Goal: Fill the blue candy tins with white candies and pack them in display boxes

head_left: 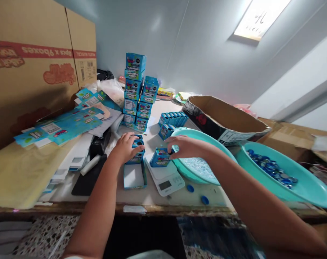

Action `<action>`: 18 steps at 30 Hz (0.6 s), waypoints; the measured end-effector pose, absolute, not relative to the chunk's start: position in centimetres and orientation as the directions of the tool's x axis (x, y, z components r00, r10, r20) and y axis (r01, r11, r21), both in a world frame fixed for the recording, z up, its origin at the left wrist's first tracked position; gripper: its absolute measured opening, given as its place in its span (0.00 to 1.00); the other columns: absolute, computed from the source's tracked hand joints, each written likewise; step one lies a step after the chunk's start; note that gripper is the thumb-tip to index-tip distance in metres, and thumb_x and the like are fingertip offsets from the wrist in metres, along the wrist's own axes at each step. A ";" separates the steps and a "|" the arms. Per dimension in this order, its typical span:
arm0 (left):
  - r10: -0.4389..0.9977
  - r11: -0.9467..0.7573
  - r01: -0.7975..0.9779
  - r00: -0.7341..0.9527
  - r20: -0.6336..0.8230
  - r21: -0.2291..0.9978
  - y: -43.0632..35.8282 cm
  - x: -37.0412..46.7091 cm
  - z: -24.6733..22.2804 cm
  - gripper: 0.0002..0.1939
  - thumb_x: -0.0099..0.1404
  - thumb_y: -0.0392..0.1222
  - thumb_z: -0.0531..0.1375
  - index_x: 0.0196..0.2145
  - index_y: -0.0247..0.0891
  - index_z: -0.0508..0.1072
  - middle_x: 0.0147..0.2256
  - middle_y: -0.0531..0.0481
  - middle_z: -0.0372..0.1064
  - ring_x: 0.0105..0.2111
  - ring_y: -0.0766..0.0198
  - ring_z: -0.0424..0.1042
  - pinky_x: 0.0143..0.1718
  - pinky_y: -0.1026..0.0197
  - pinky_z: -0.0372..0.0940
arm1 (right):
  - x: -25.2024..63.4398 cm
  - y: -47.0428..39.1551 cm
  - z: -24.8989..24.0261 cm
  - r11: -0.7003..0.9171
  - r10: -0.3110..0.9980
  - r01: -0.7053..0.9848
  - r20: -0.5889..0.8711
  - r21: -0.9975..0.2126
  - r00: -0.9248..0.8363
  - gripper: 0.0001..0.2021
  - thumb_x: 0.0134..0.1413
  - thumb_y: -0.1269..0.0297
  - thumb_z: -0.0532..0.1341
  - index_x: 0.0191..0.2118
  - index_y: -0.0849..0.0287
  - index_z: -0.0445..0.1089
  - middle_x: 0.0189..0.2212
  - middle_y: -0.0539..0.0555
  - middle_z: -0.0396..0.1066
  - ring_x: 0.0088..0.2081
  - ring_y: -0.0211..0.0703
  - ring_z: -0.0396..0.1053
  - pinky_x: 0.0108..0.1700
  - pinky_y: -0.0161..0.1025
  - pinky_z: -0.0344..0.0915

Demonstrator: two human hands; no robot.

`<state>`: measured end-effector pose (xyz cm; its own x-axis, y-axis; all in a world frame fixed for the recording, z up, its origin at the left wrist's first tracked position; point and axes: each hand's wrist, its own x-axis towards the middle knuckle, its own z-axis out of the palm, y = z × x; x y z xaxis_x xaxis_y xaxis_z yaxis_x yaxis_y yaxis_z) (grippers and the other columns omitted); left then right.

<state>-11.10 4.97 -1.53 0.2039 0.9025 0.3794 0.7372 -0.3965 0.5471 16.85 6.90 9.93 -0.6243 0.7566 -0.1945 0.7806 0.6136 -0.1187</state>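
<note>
"Where's the blue carton (160, 160)?"
"On the scale (174, 183), just left of the right hand (183, 145), the nearer one. Fingers curl at its top edge; grip unclear."
"And the left hand (124, 148)?"
"Left of the scale, over small boxes (136, 159); I can't tell whether it grasps."

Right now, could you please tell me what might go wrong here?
The tall stack of blue boxes could topple if bumped. The right hand is at a small box on the scale; a slip might knock that box over. Two blue caps near the table's front edge could be brushed off.
</note>
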 end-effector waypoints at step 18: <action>0.954 -0.230 0.719 0.033 0.299 0.656 5.4 -9.7 -1.6 0.30 0.69 0.54 0.60 0.62 0.32 0.69 0.59 0.34 0.63 0.64 0.46 0.60 0.69 0.48 0.53 | 23.5 14.4 1.2 0.290 0.939 0.951 -0.164 -0.106 -0.304 0.09 0.69 0.59 0.64 0.39 0.59 0.74 0.32 0.49 0.73 0.27 0.33 0.69 0.29 0.30 0.70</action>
